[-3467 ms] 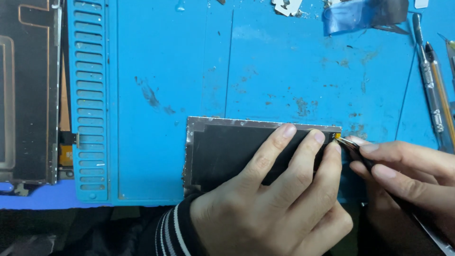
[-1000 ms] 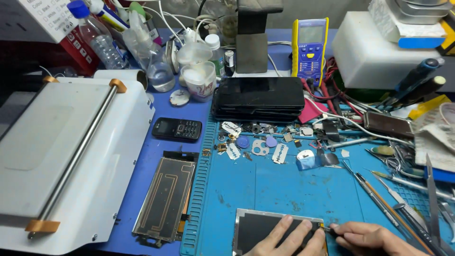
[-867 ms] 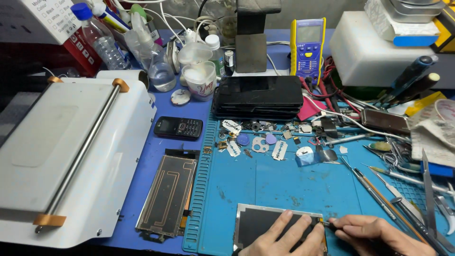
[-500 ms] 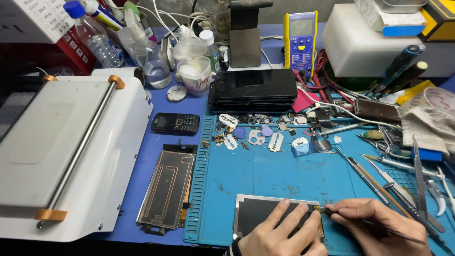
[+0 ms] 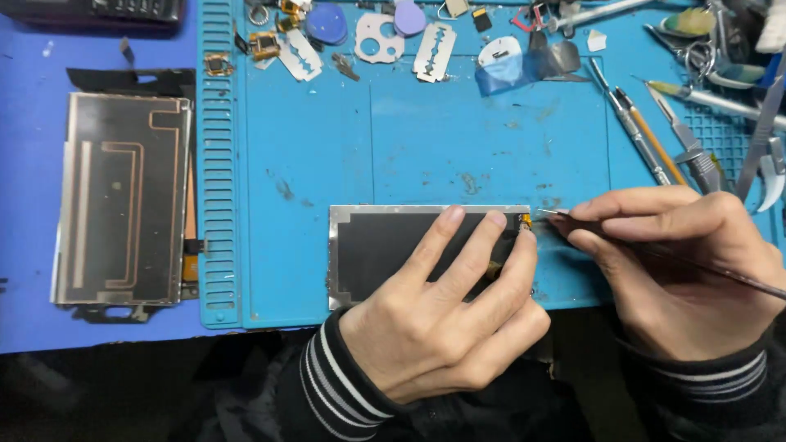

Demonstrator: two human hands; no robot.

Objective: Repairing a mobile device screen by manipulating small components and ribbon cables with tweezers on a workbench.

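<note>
head view: a flat dark display panel [image 5: 393,250] with a silvery border lies on a blue work mat [image 5: 458,139] near the front edge of the counter [image 5: 33,49]. the left hand [image 5: 442,319] rests on the panel with fingers spread apart, three fingertips [image 5: 452,218] pressed flat near its right end, pinning it down; it clamps nothing. the right hand [image 5: 679,270] is closed in a pen grip on a thin metal probe [image 5: 573,219], whose tip sits at the small yellow connector [image 5: 525,221] on the panel's right upper corner.

handling: the panel is judged thin, light, stiff and brittle, with a smooth face likely to slide on the mat. hold it by flat pressure on the face or by its long edges; keep force off the connector corner, which appears delicate.

surroundings: a second panel with copper traces [image 5: 123,200] lies well apart to the left, off the mat. razor blades [image 5: 432,51], picks and small parts lie along the mat's far edge; tweezers and screwdrivers [image 5: 647,135] lie to the right, near the right hand.
</note>
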